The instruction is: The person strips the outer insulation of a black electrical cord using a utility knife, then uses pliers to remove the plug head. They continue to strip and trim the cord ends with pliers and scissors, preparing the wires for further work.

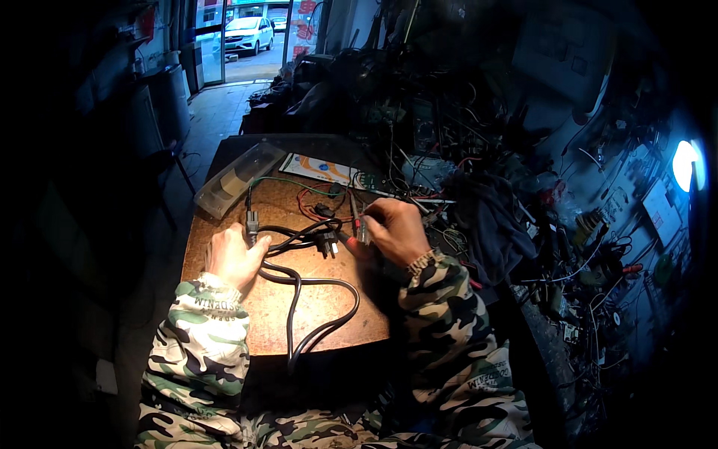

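Observation:
My left hand [232, 257] is closed around the connector end [253, 222] of a black power cord, which points away from me. The black power cord [329, 282] lies coiled on the wooden table, one loop hanging over its near edge. Between my hands rests its plug [327, 244], metal pins toward me. To the right, my right hand [396, 232] has its fingers bent and pressed together on a slim tool [363, 229] with red and clear parts; its exact kind is unclear. Red and black wires [305, 200] lie just beyond the plug.
A clear plastic box [239, 179] sits at the table's [351, 329] far left, beside a white and orange flat package [318, 168]. A dark cloth [497, 224] and tangled cables and parts crowd the right side. A lit lamp [684, 166] is at far right.

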